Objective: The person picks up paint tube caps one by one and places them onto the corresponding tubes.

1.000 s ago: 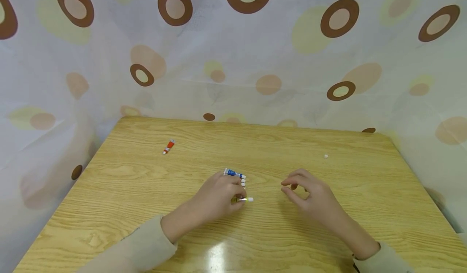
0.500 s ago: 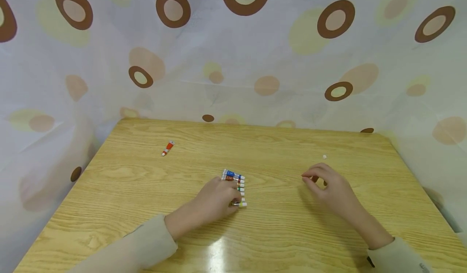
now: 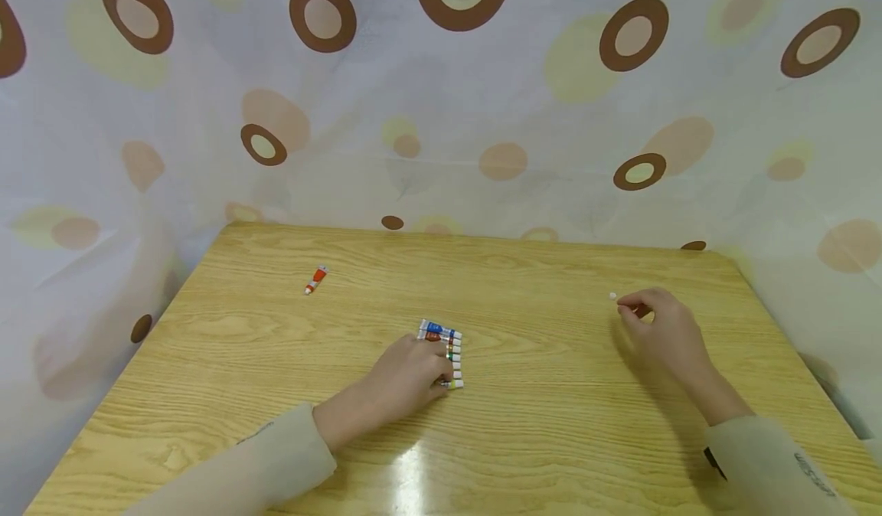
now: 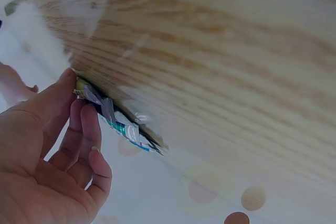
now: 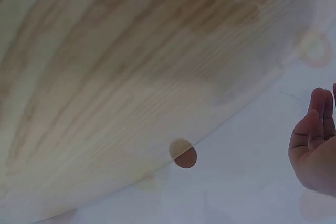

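A row of small paint tubes (image 3: 441, 331) lies on the table with white caps pointing right. My left hand (image 3: 411, 374) reaches over it and pinches the near, yellow-labelled paint tube (image 3: 452, 384) between thumb and fingers. The hand covers most of the row; in the left wrist view, the tubes (image 4: 123, 127) show edge-on beside the fingertips. Farther right, my right hand (image 3: 664, 332) hovers with thumb and index finger bent towards each other, nothing visible between them. Just beyond its fingertips lies a small white cap-like piece (image 3: 612, 295). Only part of the right hand (image 5: 315, 145) shows in the right wrist view.
A red paint tube (image 3: 316, 280) lies apart at the back left of the wooden table (image 3: 537, 439). Light cloth with brown rings (image 3: 506, 118) hangs behind the table and along both sides.
My right hand has moved right and away from me, up to the small white piece. The left hand has drawn the yellow tube slightly left, against the row, and stays there.
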A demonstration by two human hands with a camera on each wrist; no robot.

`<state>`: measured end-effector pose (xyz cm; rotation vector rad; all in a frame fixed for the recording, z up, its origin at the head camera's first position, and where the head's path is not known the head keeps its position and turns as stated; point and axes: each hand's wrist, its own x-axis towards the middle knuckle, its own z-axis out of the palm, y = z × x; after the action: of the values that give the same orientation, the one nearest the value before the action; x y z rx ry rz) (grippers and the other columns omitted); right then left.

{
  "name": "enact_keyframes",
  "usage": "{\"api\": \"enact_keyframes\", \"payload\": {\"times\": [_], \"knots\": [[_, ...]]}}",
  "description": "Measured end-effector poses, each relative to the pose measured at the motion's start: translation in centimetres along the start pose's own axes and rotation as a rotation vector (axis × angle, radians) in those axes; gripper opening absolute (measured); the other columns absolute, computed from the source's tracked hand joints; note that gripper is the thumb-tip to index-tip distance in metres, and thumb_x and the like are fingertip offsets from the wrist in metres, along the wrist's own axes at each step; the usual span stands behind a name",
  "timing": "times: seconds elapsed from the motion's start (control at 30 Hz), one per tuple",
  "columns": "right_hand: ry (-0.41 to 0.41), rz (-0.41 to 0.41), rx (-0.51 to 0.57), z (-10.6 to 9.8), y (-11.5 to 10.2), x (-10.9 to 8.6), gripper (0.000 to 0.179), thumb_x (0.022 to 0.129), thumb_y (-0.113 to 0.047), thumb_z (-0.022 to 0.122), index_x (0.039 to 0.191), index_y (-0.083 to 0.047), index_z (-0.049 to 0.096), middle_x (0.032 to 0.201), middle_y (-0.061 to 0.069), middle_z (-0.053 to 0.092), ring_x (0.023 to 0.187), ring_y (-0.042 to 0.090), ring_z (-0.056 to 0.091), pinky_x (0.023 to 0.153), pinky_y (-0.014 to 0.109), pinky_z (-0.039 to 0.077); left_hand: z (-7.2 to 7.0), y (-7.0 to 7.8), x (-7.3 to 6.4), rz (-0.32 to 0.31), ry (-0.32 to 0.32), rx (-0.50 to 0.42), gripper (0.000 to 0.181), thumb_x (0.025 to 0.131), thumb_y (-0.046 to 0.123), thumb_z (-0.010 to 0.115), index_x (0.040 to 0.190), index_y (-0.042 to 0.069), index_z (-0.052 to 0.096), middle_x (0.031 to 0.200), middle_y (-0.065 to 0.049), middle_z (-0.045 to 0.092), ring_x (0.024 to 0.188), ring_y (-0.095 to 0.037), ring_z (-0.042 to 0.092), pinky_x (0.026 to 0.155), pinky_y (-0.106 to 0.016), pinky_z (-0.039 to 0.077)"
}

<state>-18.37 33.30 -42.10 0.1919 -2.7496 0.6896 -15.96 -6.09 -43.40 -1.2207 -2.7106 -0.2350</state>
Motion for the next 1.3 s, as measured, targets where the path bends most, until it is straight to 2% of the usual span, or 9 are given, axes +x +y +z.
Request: {"api": "enact_keyframes", "payload": {"times": [0.1,0.23,0.33,0.47,0.6,0.83,1.13,1.3], "knots": [[-0.068,0.057,-0.019,0.0,0.5,0.9,0.027,0.1,-0.016,0.064,0.118,0.004,0.072,0.11,0.025,0.065,0.093,0.038,0.066,0.067,0.036,0.051,-0.1,-0.1,0.0,0.002,-0.006,-0.004,0.01,0.083,0.031,0.086,0.084,0.023,0.081,0.084,0.01,0.072,0.075,-0.006,0.066,0.063,-0.021,0.04],[-0.204,0.123,-0.036,-0.1,1.0,2.2,0.045,0.102,-0.02,0.062,0.135,0.009,0.059,0.12,0.032,0.058,0.103,0.044,0.063,0.075,0.051,0.056,-0.3,-0.1,0.1,0.007,-0.012,-0.008,0.009,0.083,0.03,0.086,0.083,0.023,0.081,0.084,0.01,0.071,0.074,-0.005,0.065,0.062,-0.02,0.038],[-0.286,0.158,-0.033,0.0,1.3,3.1,0.054,0.104,-0.024,0.059,0.143,0.012,0.049,0.126,0.035,0.052,0.107,0.047,0.061,0.079,0.052,0.057,-0.4,-0.1,0.1,0.006,-0.014,-0.011,0.009,0.083,0.03,0.086,0.083,0.023,0.081,0.084,0.01,0.071,0.074,-0.004,0.065,0.062,-0.02,0.037],[-0.34,0.177,-0.021,0.4,1.6,3.9,0.057,0.105,-0.025,0.056,0.147,0.013,0.044,0.129,0.037,0.048,0.111,0.049,0.059,0.08,0.053,0.056,-0.5,-0.1,0.1,-0.003,-0.02,-0.016,0.01,0.082,0.03,0.087,0.084,0.023,0.08,0.084,0.01,0.071,0.074,-0.004,0.064,0.063,-0.021,0.038],[-0.353,0.158,-0.018,0.9,1.9,4.5,0.054,0.105,-0.022,0.057,0.144,0.013,0.046,0.126,0.037,0.05,0.11,0.049,0.06,0.083,0.056,0.056,-0.6,-0.1,0.2,-0.008,-0.018,-0.036,0.011,0.082,0.03,0.087,0.084,0.022,0.08,0.085,0.009,0.071,0.074,-0.005,0.064,0.064,-0.022,0.041],[-0.323,0.116,-0.037,1.7,2.4,5.0,0.04,0.102,-0.012,0.06,0.131,0.016,0.058,0.114,0.033,0.058,0.099,0.043,0.062,0.084,0.055,0.055,-0.7,-0.3,0.1,-0.008,-0.014,-0.067,0.012,0.082,0.03,0.087,0.084,0.021,0.079,0.084,0.008,0.071,0.074,-0.005,0.063,0.066,-0.022,0.045],[-0.314,0.156,-0.012,1.9,2.5,5.2,0.027,0.103,-0.012,0.058,0.114,0.011,0.067,0.111,0.03,0.063,0.096,0.039,0.063,0.081,0.051,0.054,-1.4,-0.5,0.1,-0.026,-0.008,-0.083,0.013,0.083,0.032,0.087,0.088,0.022,0.081,0.086,0.009,0.072,0.075,-0.005,0.064,0.066,-0.022,0.042],[-0.308,0.161,0.0,1.9,2.1,5.1,0.027,0.102,-0.013,0.059,0.114,0.01,0.068,0.11,0.029,0.069,0.096,0.039,0.066,0.08,0.048,0.055,-2.2,-1.3,0.0,-0.063,0.015,-0.114,0.016,0.083,0.032,0.086,0.091,0.019,0.081,0.088,0.006,0.073,0.074,-0.008,0.065,0.066,-0.024,0.043]]}}
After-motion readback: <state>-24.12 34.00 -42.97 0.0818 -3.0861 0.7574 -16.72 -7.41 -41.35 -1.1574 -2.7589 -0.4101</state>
